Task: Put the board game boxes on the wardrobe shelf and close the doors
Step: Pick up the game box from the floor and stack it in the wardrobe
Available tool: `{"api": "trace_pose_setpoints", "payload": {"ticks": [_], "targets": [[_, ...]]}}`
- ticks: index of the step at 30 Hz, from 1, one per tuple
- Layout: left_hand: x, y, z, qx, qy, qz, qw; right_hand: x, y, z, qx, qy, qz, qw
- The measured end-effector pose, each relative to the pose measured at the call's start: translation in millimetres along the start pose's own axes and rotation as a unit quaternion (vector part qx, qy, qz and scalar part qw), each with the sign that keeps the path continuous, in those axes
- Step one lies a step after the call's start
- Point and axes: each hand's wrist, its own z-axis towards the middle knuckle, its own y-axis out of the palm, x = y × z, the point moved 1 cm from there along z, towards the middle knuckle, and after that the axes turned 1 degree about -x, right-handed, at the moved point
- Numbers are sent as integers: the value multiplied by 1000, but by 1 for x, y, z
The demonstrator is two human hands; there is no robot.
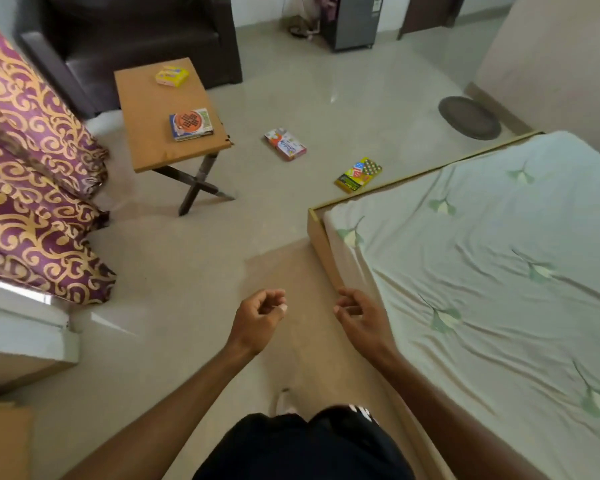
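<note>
Both hands empty, four boxes out ahead.
Left hand and right hand hang loosely curled, holding nothing, well short of every box. Nearest is the green box on the floor beside the bed, with the red box farther left. The orange box and yellow box sit on the table, far left. Light, stiff card, I'd say — take each by its long edges.

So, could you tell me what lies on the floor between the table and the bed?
Head view: a red-and-white box nearer the table and a yellow box beside the bed.
</note>
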Motion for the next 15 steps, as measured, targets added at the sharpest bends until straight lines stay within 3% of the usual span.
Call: {"api": "trace_pose_setpoints", "payload": {"ticks": [15], "targets": [[142,-47,385,65,-10,-26,998,-118,25,423,-60,-4,15,998]]}}
